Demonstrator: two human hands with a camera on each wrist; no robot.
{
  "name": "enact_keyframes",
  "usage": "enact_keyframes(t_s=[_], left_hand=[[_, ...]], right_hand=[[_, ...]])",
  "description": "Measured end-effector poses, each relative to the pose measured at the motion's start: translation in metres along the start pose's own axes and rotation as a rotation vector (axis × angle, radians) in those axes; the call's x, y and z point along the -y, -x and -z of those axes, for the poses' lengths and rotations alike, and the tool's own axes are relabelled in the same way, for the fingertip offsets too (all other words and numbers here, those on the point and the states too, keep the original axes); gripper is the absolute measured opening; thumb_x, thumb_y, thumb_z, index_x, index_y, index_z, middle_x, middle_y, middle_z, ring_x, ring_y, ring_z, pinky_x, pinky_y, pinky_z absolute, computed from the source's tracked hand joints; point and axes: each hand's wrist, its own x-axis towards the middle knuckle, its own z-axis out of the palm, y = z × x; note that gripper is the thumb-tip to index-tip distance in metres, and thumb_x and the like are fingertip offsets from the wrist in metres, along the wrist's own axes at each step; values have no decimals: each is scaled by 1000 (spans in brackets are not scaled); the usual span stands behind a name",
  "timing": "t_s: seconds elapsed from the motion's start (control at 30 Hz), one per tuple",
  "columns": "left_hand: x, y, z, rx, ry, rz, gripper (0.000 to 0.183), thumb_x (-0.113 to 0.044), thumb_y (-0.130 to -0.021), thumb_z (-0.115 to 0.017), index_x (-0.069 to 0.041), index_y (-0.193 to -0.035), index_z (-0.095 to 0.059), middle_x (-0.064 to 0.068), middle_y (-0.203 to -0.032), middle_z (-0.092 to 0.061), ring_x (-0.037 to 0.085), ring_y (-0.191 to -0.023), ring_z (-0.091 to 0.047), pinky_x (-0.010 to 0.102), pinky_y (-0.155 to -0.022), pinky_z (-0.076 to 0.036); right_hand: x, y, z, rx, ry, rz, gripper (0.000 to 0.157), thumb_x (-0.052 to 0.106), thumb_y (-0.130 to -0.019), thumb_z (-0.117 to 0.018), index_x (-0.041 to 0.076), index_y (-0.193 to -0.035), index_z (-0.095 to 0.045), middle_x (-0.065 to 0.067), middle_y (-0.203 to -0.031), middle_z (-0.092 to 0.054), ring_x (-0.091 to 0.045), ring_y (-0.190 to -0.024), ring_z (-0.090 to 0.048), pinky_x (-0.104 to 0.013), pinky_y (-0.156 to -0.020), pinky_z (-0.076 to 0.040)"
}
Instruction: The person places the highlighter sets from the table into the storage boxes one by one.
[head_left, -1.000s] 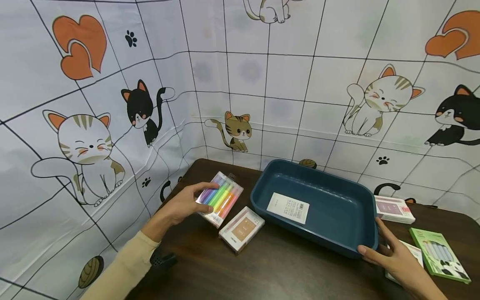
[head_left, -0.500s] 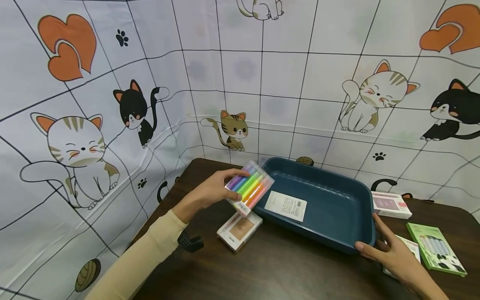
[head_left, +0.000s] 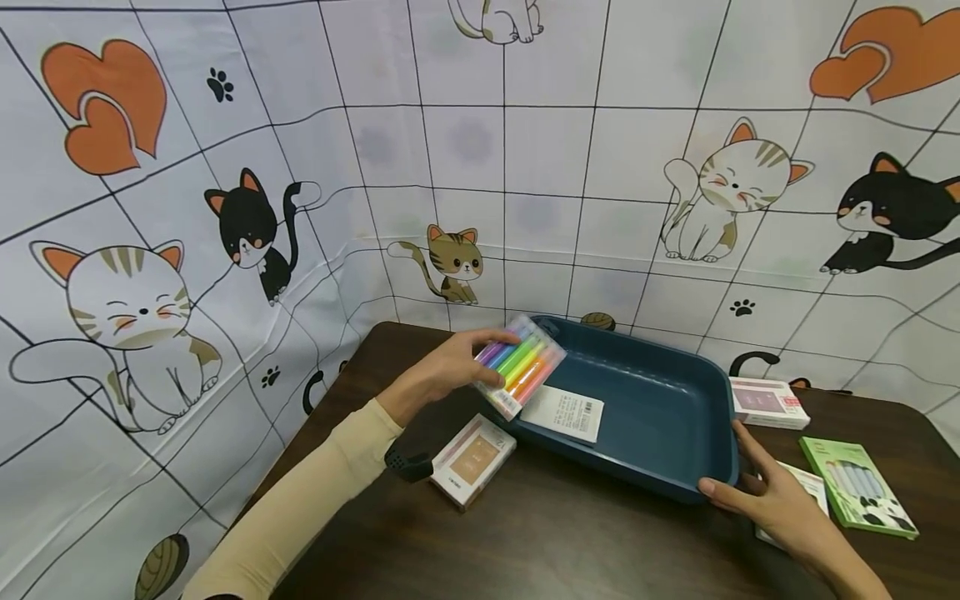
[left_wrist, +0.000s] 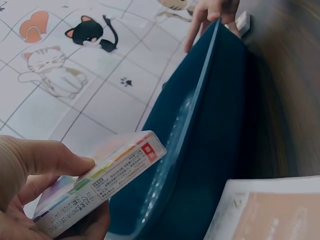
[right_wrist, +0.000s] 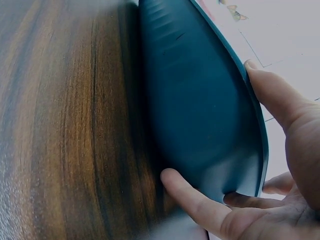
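Note:
In the head view my left hand pinches a clear pack of rainbow-coloured markers by its left side. The pack is tilted over the left end of the blue tray. Printed text on its narrow side faces the left wrist view, where the thumb lies on top and fingers underneath. My right hand holds the tray's near right corner; the right wrist view has its thumb on the rim and other fingers against the outer wall. Inside the tray lies a white printed box, partly covered by the pack.
A white box with a tan panel lies on the dark wooden table, left of the tray. To the right are a pink-and-white box, a green box and a white box partly behind my right hand. Cat-print cloth hangs behind.
My left hand has lifted the marker pack from the table's left side and carried it right, over the tray's left end. The right hand stays at the tray's corner.

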Motion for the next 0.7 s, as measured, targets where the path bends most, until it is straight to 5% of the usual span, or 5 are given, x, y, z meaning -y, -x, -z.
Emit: enact_keyframes(t_s=[0.3, 0.7], left_hand=[[-14, -22, -27, 86, -42, -9, 61, -3, -79, -81, -24, -135, -67, 13, -142, -42, 33, -111, -50, 36, -83, -54], [-26, -24, -79, 49, 4, 25, 57, -3, -82, -81, -24, -133, -66, 10, -130, -48, 30, -105, -52, 34, -77, -54]], right_hand=[[2, 0, 1, -13, 71, -21, 113, 37, -93, -76, 25, -162, 13, -42, -158, -7, -59, -136, -29, -53, -90, -51], [0, 0, 1, -4, 46, 8, 111, 34, -94, -75, 23, -162, 12, -41, -158, -9, -57, -136, -32, -44, -86, -53]])
